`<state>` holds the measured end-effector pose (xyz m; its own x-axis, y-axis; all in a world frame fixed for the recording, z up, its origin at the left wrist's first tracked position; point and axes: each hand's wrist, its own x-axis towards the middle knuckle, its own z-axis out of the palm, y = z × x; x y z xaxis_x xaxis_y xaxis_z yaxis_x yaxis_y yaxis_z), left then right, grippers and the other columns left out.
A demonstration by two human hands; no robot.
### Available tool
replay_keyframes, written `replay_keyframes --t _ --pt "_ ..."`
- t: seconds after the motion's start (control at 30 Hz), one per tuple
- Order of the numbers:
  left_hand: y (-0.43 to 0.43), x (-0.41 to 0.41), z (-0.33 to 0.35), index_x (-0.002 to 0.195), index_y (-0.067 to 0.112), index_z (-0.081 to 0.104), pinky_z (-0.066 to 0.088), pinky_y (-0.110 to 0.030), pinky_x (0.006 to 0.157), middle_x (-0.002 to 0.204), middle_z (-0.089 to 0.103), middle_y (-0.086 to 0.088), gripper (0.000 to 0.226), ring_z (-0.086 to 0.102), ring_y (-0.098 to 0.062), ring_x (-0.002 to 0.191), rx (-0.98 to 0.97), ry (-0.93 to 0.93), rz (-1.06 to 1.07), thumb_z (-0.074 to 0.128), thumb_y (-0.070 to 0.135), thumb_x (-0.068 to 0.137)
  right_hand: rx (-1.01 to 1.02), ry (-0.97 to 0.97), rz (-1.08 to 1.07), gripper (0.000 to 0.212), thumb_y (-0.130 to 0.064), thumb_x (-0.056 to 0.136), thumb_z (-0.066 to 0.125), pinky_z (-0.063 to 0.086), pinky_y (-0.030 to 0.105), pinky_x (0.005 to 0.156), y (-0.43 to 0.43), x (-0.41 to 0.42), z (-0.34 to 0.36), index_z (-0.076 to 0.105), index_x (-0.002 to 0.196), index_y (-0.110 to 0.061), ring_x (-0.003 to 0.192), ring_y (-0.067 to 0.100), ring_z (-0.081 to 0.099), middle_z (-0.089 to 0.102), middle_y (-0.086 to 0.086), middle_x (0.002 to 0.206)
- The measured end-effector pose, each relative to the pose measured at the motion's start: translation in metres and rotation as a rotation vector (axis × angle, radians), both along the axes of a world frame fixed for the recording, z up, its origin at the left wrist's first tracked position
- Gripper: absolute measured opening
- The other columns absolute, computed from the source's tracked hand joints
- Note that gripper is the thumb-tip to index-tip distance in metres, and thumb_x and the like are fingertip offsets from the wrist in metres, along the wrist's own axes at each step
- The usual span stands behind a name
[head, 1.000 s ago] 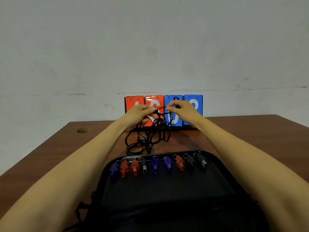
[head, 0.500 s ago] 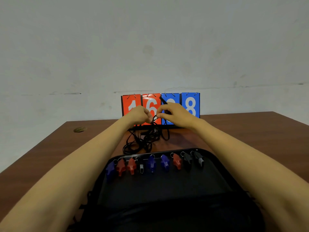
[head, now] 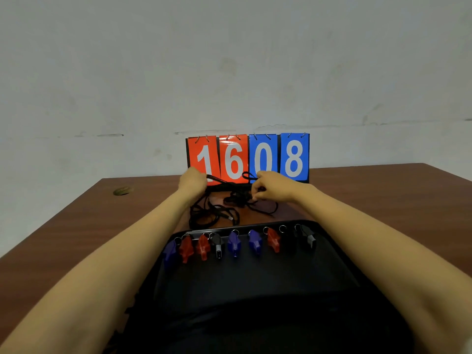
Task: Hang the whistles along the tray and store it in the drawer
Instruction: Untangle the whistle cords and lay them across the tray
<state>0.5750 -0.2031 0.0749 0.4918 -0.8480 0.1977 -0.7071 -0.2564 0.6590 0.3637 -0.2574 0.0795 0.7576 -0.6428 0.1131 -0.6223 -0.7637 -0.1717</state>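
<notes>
Several whistles [head: 235, 242], blue, red and black, hang by metal rings in a row along the far edge of a black tray [head: 255, 282] in front of me. Beyond the tray a tangle of black lanyard cords [head: 217, 213] lies on the wooden table. My left hand [head: 192, 181] grips one black cord, which runs out to the right from its fist. My right hand [head: 274, 186] pinches cords from the same tangle, with a loop over its fingers. Both hands hover just above the table in front of the scoreboard.
A flip scoreboard [head: 247, 158] reading 1608 stands at the table's back edge against a white wall. A small round brown object [head: 123, 190] lies on the wooden table [head: 76, 226] at the far left. The table's left and right edges fall away beside my forearms.
My hands have moved apart and lower, from together in front of the scoreboard digits down to the table, pulling the cord out between them. The digits are now uncovered.
</notes>
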Motion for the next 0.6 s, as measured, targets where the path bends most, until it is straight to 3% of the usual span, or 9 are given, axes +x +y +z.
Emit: replay_keyframes --t 0.07,0.2,0.27,0.33,0.4,0.5,0.57,0.6 --pt "0.004 0.009 -0.001 0.101 -0.005 0.058 0.047 -0.043 0.088 0.105 0.062 -0.022 0.023 0.058 -0.041 0.102 0.045 0.058 0.068 0.043 0.008 0.091 0.004 -0.02 -0.035 0.018 -0.023 0.092 0.059 0.028 0.014 0.06 -0.005 -0.003 -0.003 0.069 0.098 -0.009 0.079 0.012 0.042 0.034 -0.011 0.08" --pt "0.013 0.004 -0.013 0.1 0.009 0.058 0.046 -0.043 0.095 0.111 0.062 -0.015 0.02 0.057 -0.035 0.104 0.39 -0.283 -0.011 0.052 0.023 0.086 -0.018 -0.163 -0.049 0.018 -0.026 0.094 0.056 0.029 0.014 0.062 -0.008 -0.001 -0.002 0.065 0.097 -0.011 0.082 0.016 0.044 0.04 -0.002 0.087" --pt "0.009 -0.013 -0.012 0.107 0.009 0.057 0.044 -0.038 0.091 0.115 0.06 -0.013 0.021 0.055 -0.032 0.107 0.25 -0.294 -0.121 0.05 0.016 0.088 -0.036 -0.227 -0.013 0.018 -0.026 0.095 0.054 0.03 0.013 0.063 -0.004 0.003 0.003 0.063 0.1 -0.01 0.08 0.013 0.042 0.04 -0.002 0.089" --pt "0.004 -0.032 -0.004 0.122 0.008 0.052 0.041 -0.033 0.088 0.125 0.056 -0.011 0.03 0.053 -0.027 0.109 -0.008 -0.028 -0.242 0.042 0.01 0.094 -0.082 -0.241 0.033 0.02 -0.026 0.096 0.053 0.03 0.012 0.064 0.0 0.007 0.01 0.062 0.103 -0.01 0.075 0.007 0.039 0.036 -0.008 0.085" --pt "0.001 -0.046 0.009 0.119 0.01 0.052 0.04 -0.032 0.083 0.121 0.055 -0.009 0.029 0.052 -0.024 0.104 -0.143 0.22 -0.34 0.035 0.016 0.097 -0.133 -0.239 0.072 0.021 -0.026 0.096 0.052 0.03 0.009 0.065 0.004 0.008 0.017 0.062 0.106 -0.009 0.075 0.009 0.036 0.035 -0.005 0.087" --pt "-0.003 -0.051 0.016 0.098 0.013 0.06 0.04 -0.035 0.086 0.105 0.055 -0.008 0.026 0.052 -0.026 0.1 0.019 0.294 -0.499 0.039 0.027 0.097 -0.149 -0.226 0.104 0.025 -0.027 0.096 0.052 0.031 0.008 0.066 0.006 0.006 0.025 0.062 0.111 -0.009 0.078 0.01 0.034 0.034 -0.001 0.094" --pt "0.0 -0.049 0.016 0.108 0.016 0.061 0.039 -0.034 0.089 0.105 0.057 -0.005 0.043 0.052 -0.021 0.1 0.188 0.399 -0.553 0.042 0.051 0.093 -0.134 -0.217 0.109 0.025 -0.028 0.096 0.052 0.031 0.009 0.067 0.005 0.002 0.025 0.062 0.111 -0.011 0.076 0.006 0.036 0.033 -0.001 0.096" --pt "-0.002 -0.046 0.014 0.109 0.014 0.06 0.039 -0.031 0.084 0.099 0.058 -0.004 0.053 0.053 -0.018 0.091 0.26 0.43 -0.561 0.041 0.06 0.09 -0.125 -0.219 0.108 0.024 -0.029 0.096 0.053 0.031 0.01 0.068 0.003 0.0 0.024 0.063 0.11 -0.012 0.077 0.004 0.037 0.033 -0.002 0.096"
